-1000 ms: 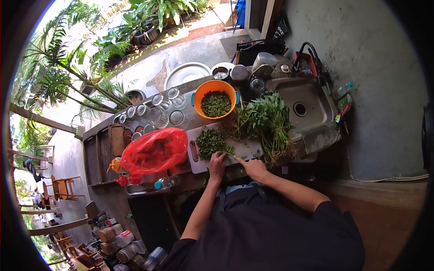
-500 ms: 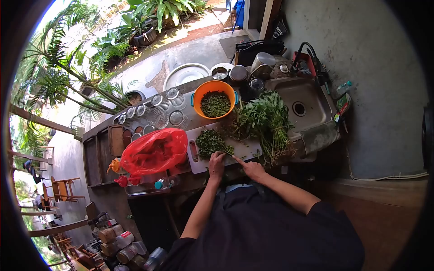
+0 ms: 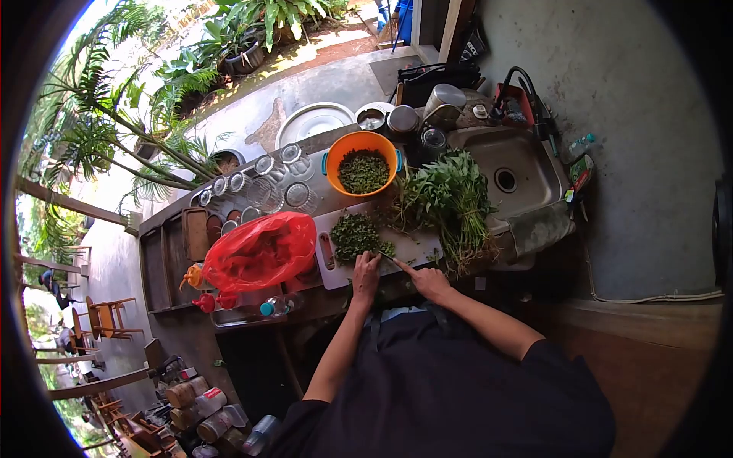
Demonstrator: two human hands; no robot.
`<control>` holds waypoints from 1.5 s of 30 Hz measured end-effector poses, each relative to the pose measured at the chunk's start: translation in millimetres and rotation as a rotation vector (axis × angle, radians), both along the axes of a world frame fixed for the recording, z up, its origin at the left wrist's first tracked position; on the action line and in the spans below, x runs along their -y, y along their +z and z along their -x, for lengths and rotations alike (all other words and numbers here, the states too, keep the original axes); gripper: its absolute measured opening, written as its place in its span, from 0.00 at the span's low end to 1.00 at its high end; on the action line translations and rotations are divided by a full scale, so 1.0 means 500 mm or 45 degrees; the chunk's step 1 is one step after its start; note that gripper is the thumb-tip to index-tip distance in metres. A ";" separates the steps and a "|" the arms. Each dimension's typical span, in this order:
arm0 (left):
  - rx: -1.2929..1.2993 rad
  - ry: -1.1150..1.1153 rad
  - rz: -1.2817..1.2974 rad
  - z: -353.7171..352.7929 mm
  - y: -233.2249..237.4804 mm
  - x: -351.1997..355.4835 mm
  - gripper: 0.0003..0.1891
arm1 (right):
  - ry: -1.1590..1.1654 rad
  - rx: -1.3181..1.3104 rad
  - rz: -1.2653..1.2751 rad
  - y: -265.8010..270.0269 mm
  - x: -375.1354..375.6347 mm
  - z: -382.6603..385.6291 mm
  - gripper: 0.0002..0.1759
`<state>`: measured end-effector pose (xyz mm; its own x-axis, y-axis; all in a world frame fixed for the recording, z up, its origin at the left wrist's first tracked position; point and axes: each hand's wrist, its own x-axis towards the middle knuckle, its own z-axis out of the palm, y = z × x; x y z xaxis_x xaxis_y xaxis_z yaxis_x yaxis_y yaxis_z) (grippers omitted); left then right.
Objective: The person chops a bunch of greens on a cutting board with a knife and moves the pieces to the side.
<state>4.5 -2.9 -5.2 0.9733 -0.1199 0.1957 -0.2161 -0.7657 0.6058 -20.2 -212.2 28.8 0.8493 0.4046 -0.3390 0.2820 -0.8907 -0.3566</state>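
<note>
My left hand is closed at the near edge of the white cutting board, its fingers pressed on leafy greens. In my right hand is a knife, its blade pointing left toward the left fingertips. A pile of chopped greens lies on the board just beyond the left hand. To the right, a large bunch of uncut leafy stems overlaps the board, roots toward me. Behind the board stands an orange colander with teal handles, holding chopped greens.
At right is a metal sink. A red plastic bag sits left of the board, near a clear bottle with a teal cap. Several upturned glasses stand behind the bag. Metal canisters line the back edge.
Both hands have shifted only slightly, and the knife has moved a little to the right, away from my left fingertips. The greens and colander look the same.
</note>
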 end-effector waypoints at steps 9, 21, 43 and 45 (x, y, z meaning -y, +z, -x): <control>0.021 -0.032 0.039 -0.004 -0.002 -0.001 0.18 | -0.030 -0.099 0.058 0.056 -0.006 -0.008 0.44; -0.010 -0.053 0.087 -0.009 -0.004 -0.006 0.19 | 0.004 -0.077 0.030 0.064 -0.013 -0.014 0.43; -0.057 0.056 0.122 -0.014 -0.008 -0.006 0.12 | 0.068 -0.005 -0.002 -0.003 0.035 -0.007 0.46; -0.054 0.051 0.108 -0.015 -0.006 -0.003 0.12 | 0.058 -0.029 0.014 0.011 0.031 -0.006 0.45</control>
<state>11.9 -1.3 -8.1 0.9846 -0.0652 0.1623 -0.1592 -0.7186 0.6769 -17.1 -227.9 34.2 0.8221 0.4388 -0.3628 0.3141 -0.8810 -0.3539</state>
